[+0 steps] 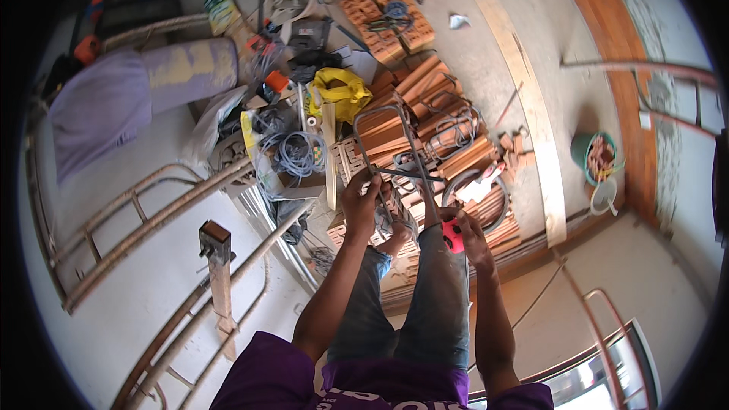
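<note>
My left hand is raised in front of my left leg, its fingers closed near a thin dark bar. What lies between those fingers, if anything, I cannot make out. My right hand is beside my right knee, with its fingers closed around a compact pink case with dark marks, which looks like a tape measure. Beyond both hands a bent grey metal tube frame loops upward. My bare feet show below, partly hidden by my arms and jeans.
Stacked terracotta bricks and long clay pieces cover the floor below. Coiled grey cable and a yellow bag lie left. Rusty scaffold rails run along the left. A wooden plank and a green bucket are right.
</note>
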`<state>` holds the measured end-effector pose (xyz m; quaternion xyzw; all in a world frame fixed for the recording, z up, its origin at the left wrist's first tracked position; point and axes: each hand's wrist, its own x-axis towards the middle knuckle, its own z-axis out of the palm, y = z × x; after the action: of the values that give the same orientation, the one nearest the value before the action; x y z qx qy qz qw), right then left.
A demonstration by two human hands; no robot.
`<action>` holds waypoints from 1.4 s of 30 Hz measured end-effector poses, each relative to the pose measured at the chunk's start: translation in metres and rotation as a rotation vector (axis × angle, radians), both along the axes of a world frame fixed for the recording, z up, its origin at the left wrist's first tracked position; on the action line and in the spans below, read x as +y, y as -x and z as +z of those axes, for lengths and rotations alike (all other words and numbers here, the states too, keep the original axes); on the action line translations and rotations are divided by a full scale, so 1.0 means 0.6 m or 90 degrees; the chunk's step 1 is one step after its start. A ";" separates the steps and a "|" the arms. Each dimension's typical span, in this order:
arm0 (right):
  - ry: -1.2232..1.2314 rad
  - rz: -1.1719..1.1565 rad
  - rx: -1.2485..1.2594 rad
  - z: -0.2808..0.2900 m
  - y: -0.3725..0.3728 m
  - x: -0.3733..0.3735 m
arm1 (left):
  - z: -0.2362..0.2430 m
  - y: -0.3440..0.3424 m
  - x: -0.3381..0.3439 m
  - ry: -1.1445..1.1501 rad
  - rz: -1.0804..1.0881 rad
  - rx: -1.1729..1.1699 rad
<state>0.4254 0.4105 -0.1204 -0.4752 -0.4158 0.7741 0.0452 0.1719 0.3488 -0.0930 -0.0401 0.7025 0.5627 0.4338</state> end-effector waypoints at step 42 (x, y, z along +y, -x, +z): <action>-0.981 1.079 0.287 0.406 0.674 -0.268 | 0.360 0.204 -0.578 -0.229 0.573 0.052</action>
<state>0.0213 0.2499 0.1234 0.2559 -0.9424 0.1660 -0.1369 0.0494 0.0018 0.1228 -0.2424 0.5232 0.8082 0.1196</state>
